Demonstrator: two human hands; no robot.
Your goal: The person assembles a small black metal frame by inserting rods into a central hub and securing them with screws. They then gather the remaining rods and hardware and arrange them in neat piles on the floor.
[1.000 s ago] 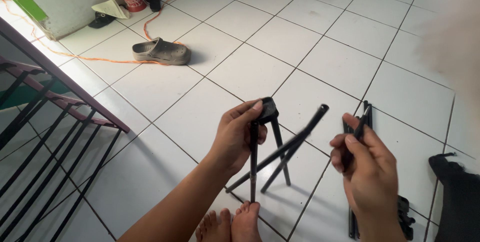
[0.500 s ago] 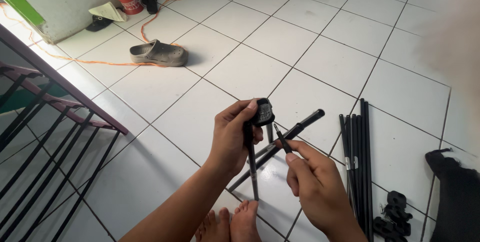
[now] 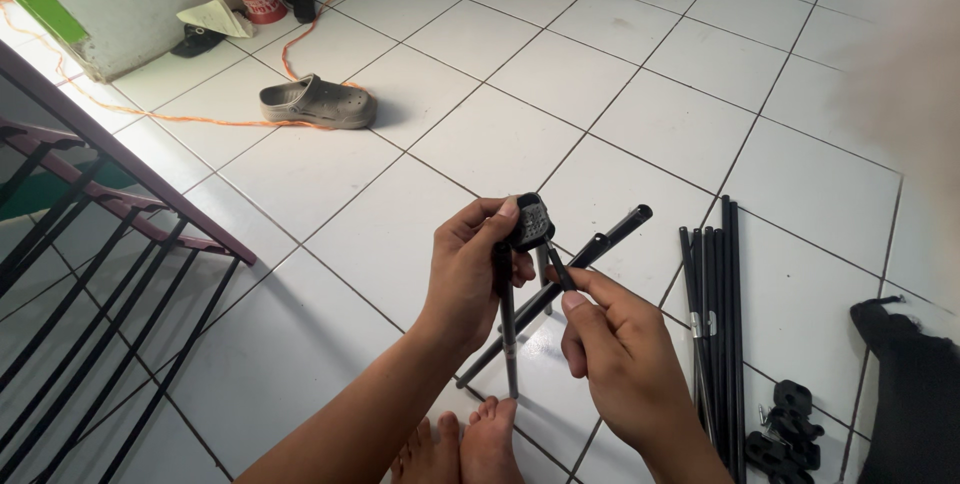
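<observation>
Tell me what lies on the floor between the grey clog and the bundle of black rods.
In the head view, only bare white tiles separate the grey clog from the bundle of black rods.

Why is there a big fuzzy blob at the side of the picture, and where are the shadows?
In the head view, the pale blob at the upper right is something too close to the camera, blurred beyond telling. Soft daylight leaves a faint shadow beside the grey clog. The left hand, right hand and black tripod piece look sharp.

White tiled floor [image 3: 640,114]: grey clog [image 3: 318,104], black rods [image 3: 715,294], perhaps clamps [image 3: 785,429].
</observation>
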